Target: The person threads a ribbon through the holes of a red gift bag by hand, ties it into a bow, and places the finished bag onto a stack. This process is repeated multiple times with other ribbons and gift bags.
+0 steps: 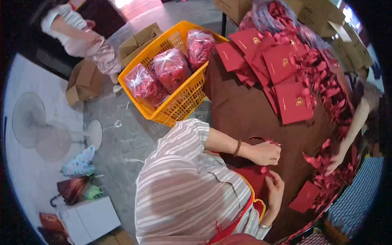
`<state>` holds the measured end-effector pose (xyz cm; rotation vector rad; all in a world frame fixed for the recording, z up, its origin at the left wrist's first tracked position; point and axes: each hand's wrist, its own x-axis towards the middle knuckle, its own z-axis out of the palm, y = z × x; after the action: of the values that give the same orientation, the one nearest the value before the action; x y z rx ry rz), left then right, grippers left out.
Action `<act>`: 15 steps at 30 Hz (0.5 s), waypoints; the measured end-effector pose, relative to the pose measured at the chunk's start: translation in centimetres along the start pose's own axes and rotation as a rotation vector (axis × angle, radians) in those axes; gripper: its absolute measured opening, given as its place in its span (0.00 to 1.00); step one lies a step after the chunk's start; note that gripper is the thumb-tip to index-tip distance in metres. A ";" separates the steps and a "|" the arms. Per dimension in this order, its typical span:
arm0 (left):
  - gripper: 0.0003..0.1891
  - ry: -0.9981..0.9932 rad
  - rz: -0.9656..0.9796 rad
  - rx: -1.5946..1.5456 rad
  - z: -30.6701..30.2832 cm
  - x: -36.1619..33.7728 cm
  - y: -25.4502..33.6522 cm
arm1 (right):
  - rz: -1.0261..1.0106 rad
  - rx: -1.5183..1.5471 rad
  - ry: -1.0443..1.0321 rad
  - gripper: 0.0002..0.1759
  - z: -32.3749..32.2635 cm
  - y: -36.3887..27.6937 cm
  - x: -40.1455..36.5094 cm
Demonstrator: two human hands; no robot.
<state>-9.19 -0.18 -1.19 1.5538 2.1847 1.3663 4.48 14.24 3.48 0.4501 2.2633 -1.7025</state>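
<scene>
A red item (pixel 251 179) lies at the near edge of the brown table (pixel 245 112), partly hidden by my body and hands. My left hand (pixel 264 153), with a brown bracelet at the wrist, is closed on a thin red ribbon above it. Just below, my right hand (pixel 276 188) has its thumb and fingers pinched at a small red ribbon piece (pixel 264 169) on the item. Farther up the table, several red cards with gold print (pixel 292 102) lie overlapping. Another red card (pixel 304 197) sits to the right of my right hand.
A yellow crate (pixel 175 106) holds bagged red items (pixel 169 69). Red ribbons (pixel 326 81) line the table's right side, where a co-worker's hand (pixel 335 163) reaches in. Another person (pixel 87 41) stands upper left near cardboard boxes (pixel 83 81). A fan (pixel 30 118) is at left.
</scene>
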 end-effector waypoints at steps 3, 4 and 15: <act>0.09 -0.329 -0.356 -0.348 -3.9 0.5 1.1 | -0.052 -0.153 -0.019 0.14 1.0 -1.5 -0.3; 0.10 -0.478 -0.487 -0.513 -4.9 0.6 1.3 | -0.137 -0.182 -0.034 0.14 1.5 -2.5 -0.6; 0.07 -0.487 -0.021 -0.338 -7.9 -2.4 -2.2 | -0.252 -0.582 -0.210 0.11 5.7 -9.1 2.2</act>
<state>-14.02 -6.91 0.90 1.5269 1.5892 1.1250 -1.01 6.55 9.07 -0.1392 2.5741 -1.0316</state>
